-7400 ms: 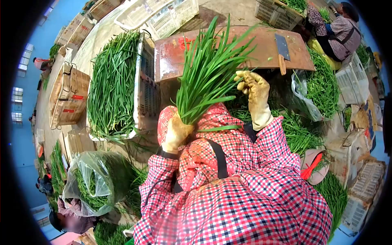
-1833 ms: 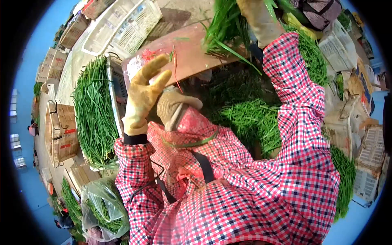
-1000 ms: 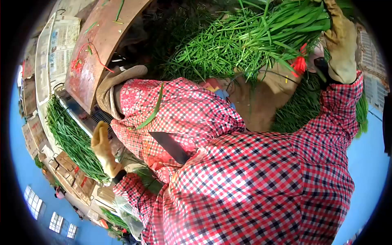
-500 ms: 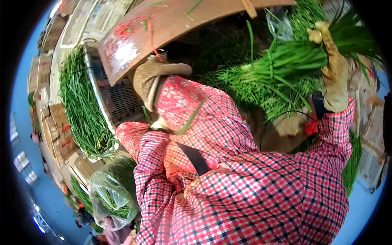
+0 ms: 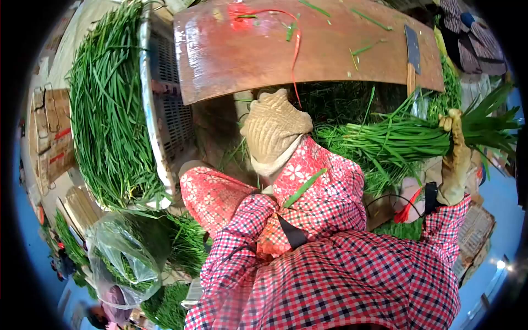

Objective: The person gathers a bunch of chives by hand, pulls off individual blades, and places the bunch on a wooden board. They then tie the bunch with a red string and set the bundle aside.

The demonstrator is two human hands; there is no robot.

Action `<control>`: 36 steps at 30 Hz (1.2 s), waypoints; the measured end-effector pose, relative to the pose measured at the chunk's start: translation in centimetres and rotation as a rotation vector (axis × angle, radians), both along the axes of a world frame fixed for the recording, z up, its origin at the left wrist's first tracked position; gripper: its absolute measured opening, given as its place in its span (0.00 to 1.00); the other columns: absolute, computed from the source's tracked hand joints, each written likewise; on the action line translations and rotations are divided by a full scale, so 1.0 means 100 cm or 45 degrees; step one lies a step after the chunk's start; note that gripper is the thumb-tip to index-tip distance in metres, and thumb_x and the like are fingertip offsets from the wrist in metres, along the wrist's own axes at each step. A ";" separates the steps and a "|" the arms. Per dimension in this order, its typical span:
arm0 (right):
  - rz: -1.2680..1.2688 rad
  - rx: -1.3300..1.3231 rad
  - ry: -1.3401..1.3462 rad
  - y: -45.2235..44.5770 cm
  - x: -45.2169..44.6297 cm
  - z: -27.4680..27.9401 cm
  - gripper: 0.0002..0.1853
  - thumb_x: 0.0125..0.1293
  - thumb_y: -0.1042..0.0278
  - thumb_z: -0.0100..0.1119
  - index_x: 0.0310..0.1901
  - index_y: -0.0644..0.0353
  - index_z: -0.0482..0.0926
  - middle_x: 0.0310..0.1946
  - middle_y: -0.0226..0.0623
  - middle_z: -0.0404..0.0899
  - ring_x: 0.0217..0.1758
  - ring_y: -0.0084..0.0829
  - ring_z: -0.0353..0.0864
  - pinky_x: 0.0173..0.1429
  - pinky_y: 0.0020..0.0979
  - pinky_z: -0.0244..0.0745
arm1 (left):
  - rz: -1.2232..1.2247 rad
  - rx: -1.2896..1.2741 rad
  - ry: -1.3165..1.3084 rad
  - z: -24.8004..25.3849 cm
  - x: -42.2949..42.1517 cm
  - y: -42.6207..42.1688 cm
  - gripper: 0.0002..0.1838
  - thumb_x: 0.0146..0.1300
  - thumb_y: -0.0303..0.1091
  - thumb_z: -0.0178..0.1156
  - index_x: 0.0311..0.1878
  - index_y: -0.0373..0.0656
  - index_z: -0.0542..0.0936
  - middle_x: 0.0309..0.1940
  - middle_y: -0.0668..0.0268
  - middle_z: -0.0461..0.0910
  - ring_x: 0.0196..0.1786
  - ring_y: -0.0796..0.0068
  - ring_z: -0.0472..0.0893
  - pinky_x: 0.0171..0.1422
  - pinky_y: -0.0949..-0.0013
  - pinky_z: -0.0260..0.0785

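Note:
My right hand (image 5: 455,159), in a stained yellowish glove, is closed around a long bunch of green stalks (image 5: 396,140) at the right. The stalks point left over loose greens, and the leaves spread out to the right. Only a sliver of my left hand (image 5: 268,190) shows past its checked sleeve, between my legs; its fingers are hidden. One green leaf (image 5: 305,187) lies on my lap. Ribbed beige fabric (image 5: 278,129) covers my knee. On the brown board (image 5: 242,60) ahead are a red string (image 5: 297,49), leaf scraps and a wooden-handled cleaver (image 5: 412,49).
A white crate (image 5: 147,110) at the left holds many green stalks (image 5: 110,115). Below it stands a clear plastic bag (image 5: 124,258) of greens. Cardboard boxes (image 5: 55,135) stand far left. A cap with red cloth (image 5: 408,201) is beside my right sleeve. Another person (image 5: 473,41) sits upper right.
The view has swung, bringing the whole board and cleaver into sight. My right hand still grips the bunch, now more level. My left hand went from open at the left to mostly hidden between my legs.

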State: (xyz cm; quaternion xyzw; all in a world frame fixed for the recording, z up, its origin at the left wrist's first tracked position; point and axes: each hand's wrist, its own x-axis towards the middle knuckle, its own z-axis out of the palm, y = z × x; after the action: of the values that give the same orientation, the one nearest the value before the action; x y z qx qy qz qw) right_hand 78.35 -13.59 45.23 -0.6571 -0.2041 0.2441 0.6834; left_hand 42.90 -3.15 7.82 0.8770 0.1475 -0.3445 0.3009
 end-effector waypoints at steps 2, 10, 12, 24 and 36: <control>0.065 0.036 0.072 0.008 -0.005 0.006 0.17 0.77 0.68 0.50 0.61 0.68 0.74 0.41 0.29 0.73 0.46 0.23 0.73 0.71 0.29 0.65 | 0.000 -0.004 -0.006 -0.001 0.000 0.006 0.14 0.62 0.39 0.58 0.36 0.37 0.85 0.31 0.52 0.85 0.33 0.58 0.84 0.40 0.60 0.76; 0.165 -0.403 -1.110 -0.006 0.027 -0.007 0.29 0.68 0.78 0.57 0.70 0.53 0.69 0.56 0.33 0.81 0.55 0.25 0.81 0.61 0.27 0.74 | -0.046 0.132 0.010 -0.001 0.004 0.035 0.15 0.63 0.41 0.59 0.37 0.39 0.86 0.33 0.53 0.85 0.35 0.58 0.85 0.43 0.60 0.77; 0.126 -0.400 -1.482 0.012 -0.007 0.005 0.30 0.68 0.75 0.56 0.71 0.45 0.68 0.52 0.34 0.84 0.52 0.27 0.84 0.57 0.27 0.77 | -0.054 0.183 0.013 0.003 -0.002 0.054 0.15 0.63 0.42 0.59 0.37 0.39 0.86 0.33 0.54 0.86 0.36 0.58 0.85 0.44 0.60 0.77; 0.675 0.865 -0.906 0.108 -0.022 0.123 0.15 0.73 0.60 0.58 0.51 0.63 0.78 0.37 0.35 0.82 0.42 0.28 0.83 0.41 0.27 0.82 | 0.832 0.296 -0.319 0.159 -0.067 0.175 0.16 0.68 0.42 0.57 0.39 0.38 0.86 0.31 0.59 0.86 0.37 0.68 0.84 0.41 0.65 0.75; 0.269 0.354 -0.651 0.214 0.087 0.048 0.12 0.76 0.65 0.49 0.47 0.64 0.79 0.32 0.28 0.79 0.27 0.16 0.70 0.30 0.23 0.71 | 0.891 0.325 -1.453 0.335 0.010 0.198 0.21 0.68 0.37 0.63 0.59 0.36 0.79 0.51 0.56 0.84 0.54 0.70 0.83 0.59 0.70 0.73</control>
State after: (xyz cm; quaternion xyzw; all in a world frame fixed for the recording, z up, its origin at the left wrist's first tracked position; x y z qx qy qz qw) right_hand 87.09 7.82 50.04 -0.5726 -0.4681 0.1104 0.6639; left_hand 43.92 16.70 41.31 0.8505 0.2802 0.3099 0.3195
